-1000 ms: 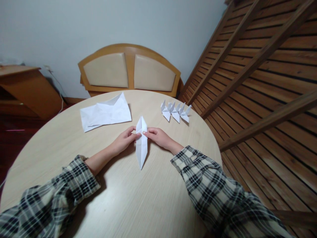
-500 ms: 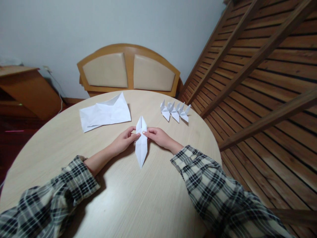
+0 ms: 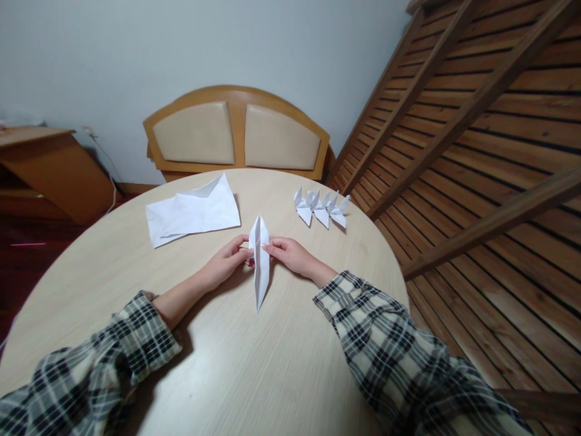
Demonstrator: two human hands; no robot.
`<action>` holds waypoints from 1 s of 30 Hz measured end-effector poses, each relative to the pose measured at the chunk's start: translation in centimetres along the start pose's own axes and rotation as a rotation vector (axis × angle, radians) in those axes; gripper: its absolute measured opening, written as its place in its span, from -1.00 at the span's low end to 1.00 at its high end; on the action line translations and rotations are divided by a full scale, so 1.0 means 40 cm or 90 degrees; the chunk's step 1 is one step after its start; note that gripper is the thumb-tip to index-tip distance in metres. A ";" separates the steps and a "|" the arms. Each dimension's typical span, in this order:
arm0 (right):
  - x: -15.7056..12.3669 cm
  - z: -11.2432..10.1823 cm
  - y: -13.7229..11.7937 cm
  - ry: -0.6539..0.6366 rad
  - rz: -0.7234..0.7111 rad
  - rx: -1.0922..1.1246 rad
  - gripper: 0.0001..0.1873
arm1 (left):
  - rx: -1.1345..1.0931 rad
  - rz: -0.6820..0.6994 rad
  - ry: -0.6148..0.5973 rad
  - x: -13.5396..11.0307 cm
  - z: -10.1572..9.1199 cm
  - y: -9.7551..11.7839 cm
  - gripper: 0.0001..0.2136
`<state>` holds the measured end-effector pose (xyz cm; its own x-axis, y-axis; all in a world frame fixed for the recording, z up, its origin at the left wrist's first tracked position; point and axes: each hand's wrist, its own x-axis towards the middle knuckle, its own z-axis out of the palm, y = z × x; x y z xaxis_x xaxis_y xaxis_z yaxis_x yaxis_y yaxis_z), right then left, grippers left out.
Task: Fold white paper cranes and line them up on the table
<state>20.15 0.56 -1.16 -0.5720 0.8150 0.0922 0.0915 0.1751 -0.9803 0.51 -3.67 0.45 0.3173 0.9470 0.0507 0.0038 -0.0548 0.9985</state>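
A long, narrow piece of folded white paper stands pointed at both ends between my hands, just over the table. Its middle crease gapes, so a shaded inner side shows along its length. My left hand pinches its left edge, thumb on the near face and fingers behind. On the opposite edge, my right hand is closed in a like pinch. Fingers behind the paper are partly hidden. Beyond the right hand, several small white paper cranes stand in a row.
The round light-wood table carries everything. Flat creased white paper sheets lie at its far left. Behind it stands a padded wooden headboard. A slatted wooden structure slopes along the right, and a wooden desk stands at the left.
The paper's two halves have parted along the middle crease, opening a gap between them. My thumbs have drawn slightly apart. The whole view has shifted slightly.
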 end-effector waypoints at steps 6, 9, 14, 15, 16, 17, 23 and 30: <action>0.002 0.001 -0.005 -0.005 -0.020 -0.041 -0.63 | 0.043 0.011 0.008 0.006 0.000 -0.010 -0.68; 0.000 0.007 -0.010 -0.021 -0.028 -0.024 -0.67 | 0.059 0.012 0.029 0.007 0.006 -0.015 -0.67; -0.005 0.018 -0.021 -0.028 -0.004 0.006 -0.65 | 0.112 0.026 0.058 0.008 0.017 -0.024 -0.67; -0.005 0.019 -0.022 -0.028 -0.001 0.008 -0.65 | 0.123 0.032 0.059 0.008 0.018 -0.026 -0.67; -0.004 0.019 -0.023 -0.029 -0.002 0.010 -0.66 | 0.129 0.039 0.059 0.008 0.020 -0.027 -0.67; -0.003 0.019 -0.023 -0.029 -0.005 0.009 -0.67 | 0.130 0.046 0.055 0.008 0.021 -0.029 -0.67; 0.005 0.019 -0.013 -0.001 -0.002 0.008 -0.72 | 0.137 0.077 0.039 0.006 0.022 -0.025 -0.67; 0.007 0.020 -0.005 0.018 0.000 0.033 -0.74 | 0.129 0.077 0.056 0.008 0.019 -0.019 -0.70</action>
<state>19.32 0.29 -1.07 -0.5486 0.8305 0.0966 0.0482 0.1468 -0.9880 1.33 -3.57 -0.32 0.2429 0.9531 0.1804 0.1643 -0.2237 0.9607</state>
